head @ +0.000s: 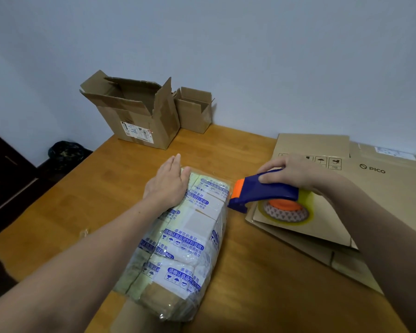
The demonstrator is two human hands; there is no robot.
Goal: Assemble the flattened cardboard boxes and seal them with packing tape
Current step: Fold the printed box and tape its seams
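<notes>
A cardboard box [185, 239] covered in clear and blue-printed packing tape lies lengthwise in the middle of the wooden table [87, 203]. My left hand [167, 182] presses flat on its far left top, fingers straight. My right hand [296, 173] grips the blue and orange tape dispenser [262, 193], whose orange front edge meets the box's far right corner. The yellowish tape roll [286, 211] sits in the dispenser, just above flattened cardboard.
Flattened cardboard boxes [375, 188], one printed PICO, are stacked on the right of the table. Two open assembled boxes, a large one [139, 116] and a small one [195, 111], stand at the far edge by the wall. A dark bag [65, 152] lies on the floor at left.
</notes>
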